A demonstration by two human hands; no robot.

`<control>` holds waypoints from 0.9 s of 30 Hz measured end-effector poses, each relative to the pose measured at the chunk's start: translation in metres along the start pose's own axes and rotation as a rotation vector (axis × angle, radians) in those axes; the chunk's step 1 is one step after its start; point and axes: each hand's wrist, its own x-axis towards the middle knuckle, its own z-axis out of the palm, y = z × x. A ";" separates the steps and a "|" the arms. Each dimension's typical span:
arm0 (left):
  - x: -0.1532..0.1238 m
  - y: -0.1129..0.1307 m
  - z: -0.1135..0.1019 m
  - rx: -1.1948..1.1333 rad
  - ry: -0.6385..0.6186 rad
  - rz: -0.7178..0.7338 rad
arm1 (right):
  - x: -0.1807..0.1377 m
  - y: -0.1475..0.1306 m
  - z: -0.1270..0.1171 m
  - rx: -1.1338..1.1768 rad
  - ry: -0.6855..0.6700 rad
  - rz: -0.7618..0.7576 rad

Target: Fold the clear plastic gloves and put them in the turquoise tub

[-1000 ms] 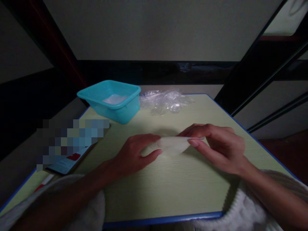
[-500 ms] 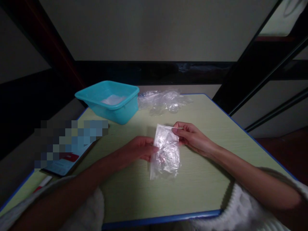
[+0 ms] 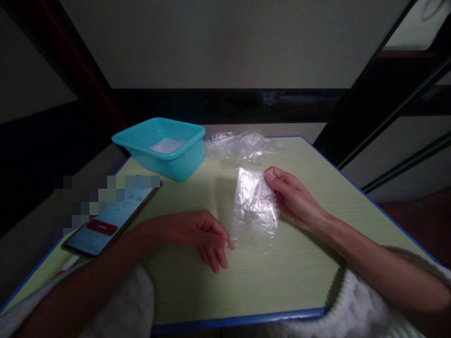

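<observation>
A clear, crinkled plastic bag (image 3: 255, 204), folded into a rough rectangle, is held up above the table. My right hand (image 3: 294, 197) pinches its upper right corner between thumb and fingers. Down at the bag's lower left edge is my left hand (image 3: 207, 237), thumb and forefinger pinched together on the edge, the other fingers hanging loosely below. Behind the bag lies a heap of loose clear plastic bags (image 3: 243, 148). The turquoise plastic basket (image 3: 183, 162) beside that heap has a folded whitish sheet (image 3: 167, 145) inside.
A phone (image 3: 102, 230) with its screen lit lies at the left of the pale table (image 3: 282, 286), which has a blue edge. Partly under my left sleeve is a red and white pen-like item (image 3: 68, 265). A wall panel (image 3: 225, 47) rises behind the table.
My right hand has lifted the bag slightly up and to the right, and the bag looks flatter. My left hand has slid from its left side down to the lower left edge.
</observation>
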 end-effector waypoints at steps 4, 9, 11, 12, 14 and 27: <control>0.000 0.004 -0.007 0.032 0.266 0.223 | -0.008 -0.009 0.003 -0.009 -0.043 -0.065; 0.015 0.010 0.013 -0.038 0.482 0.441 | -0.011 -0.008 0.005 -0.031 -0.057 -0.076; 0.020 0.010 0.023 -0.056 0.552 0.418 | -0.009 -0.004 0.005 -0.043 -0.050 -0.060; 0.022 0.010 0.028 -0.056 0.566 0.400 | -0.009 -0.003 0.005 -0.049 -0.044 -0.044; 0.024 0.009 0.034 -0.064 0.591 0.377 | -0.007 0.001 0.005 -0.052 -0.026 0.000; 0.028 0.005 0.030 -0.163 0.849 0.292 | -0.003 0.000 0.001 0.019 -0.114 0.324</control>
